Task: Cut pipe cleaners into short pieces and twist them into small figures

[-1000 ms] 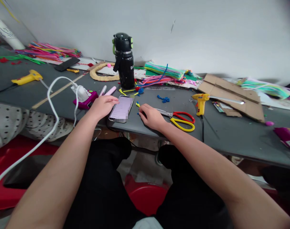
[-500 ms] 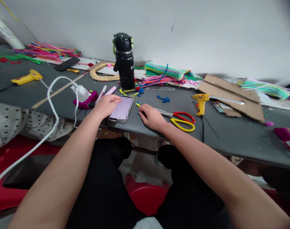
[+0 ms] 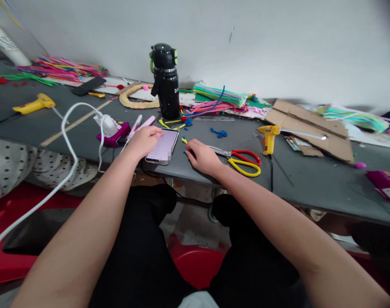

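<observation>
A phone (image 3: 163, 146) with a lit, pale screen lies on the grey table near its front edge. My left hand (image 3: 145, 141) is at the phone's left side, its fingers reaching over the screen and holding nothing. To the right of the phone, my right hand (image 3: 203, 156) rests on the tabletop with loosely bent fingers and no object visible in it. Beside it lie scissors (image 3: 245, 162) with one red and one yellow handle; the blade tips are hidden behind the hand. Small yellow and blue bits (image 3: 184, 140) lie by its fingertips.
A black bottle (image 3: 169, 92) stands behind the phone. Left of it are a purple power adapter (image 3: 117, 134) and a white cable (image 3: 73, 149). Yellow glue guns (image 3: 271, 139) lie on both sides. Pipe-cleaner bundles (image 3: 218, 94) and cardboard (image 3: 310, 128) line the wall.
</observation>
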### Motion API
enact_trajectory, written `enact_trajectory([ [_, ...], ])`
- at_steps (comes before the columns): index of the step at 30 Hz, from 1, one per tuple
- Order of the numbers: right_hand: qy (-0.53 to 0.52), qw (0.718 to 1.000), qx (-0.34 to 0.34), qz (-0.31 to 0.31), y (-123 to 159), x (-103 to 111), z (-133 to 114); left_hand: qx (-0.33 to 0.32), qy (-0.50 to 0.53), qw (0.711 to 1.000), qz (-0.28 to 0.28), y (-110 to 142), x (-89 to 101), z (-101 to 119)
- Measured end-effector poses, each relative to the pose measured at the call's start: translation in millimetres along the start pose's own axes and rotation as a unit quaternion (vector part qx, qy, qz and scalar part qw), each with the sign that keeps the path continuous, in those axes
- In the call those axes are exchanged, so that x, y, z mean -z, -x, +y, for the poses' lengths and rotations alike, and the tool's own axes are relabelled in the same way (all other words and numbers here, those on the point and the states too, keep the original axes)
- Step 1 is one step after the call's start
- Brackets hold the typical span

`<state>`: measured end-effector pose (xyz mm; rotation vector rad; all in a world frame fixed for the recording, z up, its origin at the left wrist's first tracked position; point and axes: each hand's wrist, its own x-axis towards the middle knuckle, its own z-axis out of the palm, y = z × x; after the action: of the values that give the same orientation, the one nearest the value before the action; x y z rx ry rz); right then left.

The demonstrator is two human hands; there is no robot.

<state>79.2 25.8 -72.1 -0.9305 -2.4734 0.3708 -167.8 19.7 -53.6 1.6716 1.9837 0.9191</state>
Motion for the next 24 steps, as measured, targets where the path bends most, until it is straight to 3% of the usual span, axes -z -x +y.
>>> enact_trajectory([
  [19, 0.001, 1.000, 0.002, -0.002, -0.2, 0.3, 0.4, -0.012, -0.010, 1.000, -0.010, -1.1, -8.3, 18.1],
  [24, 0.001, 1.000, 0.003, 0.000, 0.0, -0.3, 1.1, -0.034, 0.011, 0.999, 0.020, 2.1, -2.8, 17.1],
])
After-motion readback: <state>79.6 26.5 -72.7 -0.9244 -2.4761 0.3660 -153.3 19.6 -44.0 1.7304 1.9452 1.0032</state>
